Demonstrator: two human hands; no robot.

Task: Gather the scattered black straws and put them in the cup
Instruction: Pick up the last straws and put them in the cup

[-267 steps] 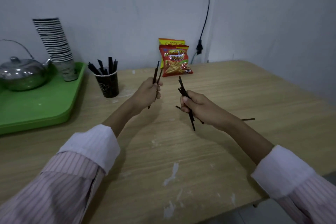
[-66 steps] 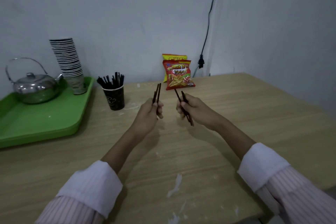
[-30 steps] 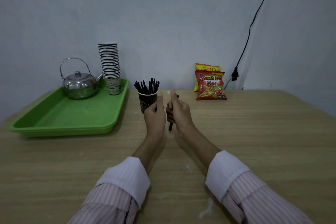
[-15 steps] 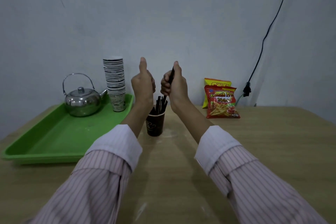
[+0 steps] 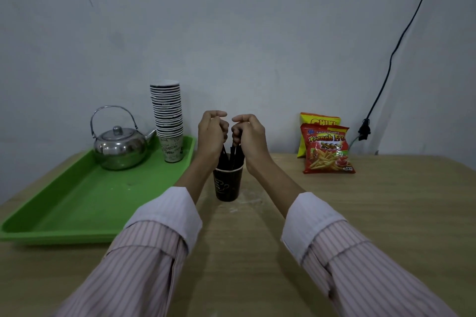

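"French Fries 2000" on red snack bag (image 5: 327,150)

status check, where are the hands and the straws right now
Left hand and right hand curled over the black paper cup. Thin black straws standing in the cup, tops up between the hands. No straws visible on the wooden table.

Tray (image 5: 77,203): bright green
Cup (image 5: 228,185): black, pale print
Straws (image 5: 233,159): black
Sleeves (image 5: 144,260): pink-and-white stripes
Kettle (image 5: 119,147): shiny silver
Snack bag (image 5: 327,149): red, yellow lettering
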